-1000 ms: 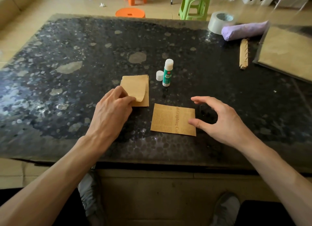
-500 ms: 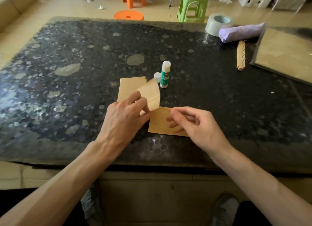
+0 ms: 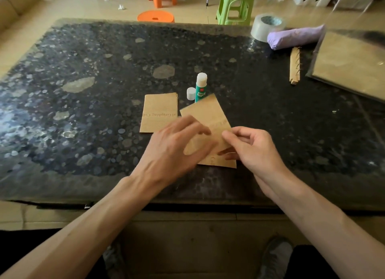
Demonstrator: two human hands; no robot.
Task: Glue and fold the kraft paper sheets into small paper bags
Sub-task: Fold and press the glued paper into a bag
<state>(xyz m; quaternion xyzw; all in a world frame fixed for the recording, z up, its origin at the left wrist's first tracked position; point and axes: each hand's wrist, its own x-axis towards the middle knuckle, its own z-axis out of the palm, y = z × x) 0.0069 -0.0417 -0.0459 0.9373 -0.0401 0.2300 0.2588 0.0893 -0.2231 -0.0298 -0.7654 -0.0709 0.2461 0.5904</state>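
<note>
My right hand (image 3: 252, 151) pinches the right edge of a kraft paper sheet (image 3: 205, 117), which tilts up over a second printed sheet (image 3: 221, 163) lying flat on the dark stone table (image 3: 83, 122). My left hand (image 3: 175, 147) lies over the lifted sheet's left part with its fingers spread and blurred; no grip shows. A small stack of kraft sheets (image 3: 159, 112) rests to the left. Behind the sheets an uncapped green-and-white glue stick (image 3: 201, 87) stands upright, with its white cap (image 3: 190, 93) beside it.
At the back right lie a tape roll (image 3: 265, 26), a purple roll (image 3: 295, 38), a wooden strip (image 3: 294, 68) and a large kraft pad (image 3: 352, 64). Orange stools (image 3: 156, 17) and a green stool (image 3: 235, 6) stand beyond the table's far edge.
My left hand lifted the top sheet off the stack and carried it right over the flat sheet. My right hand came in and took hold of its right edge.
</note>
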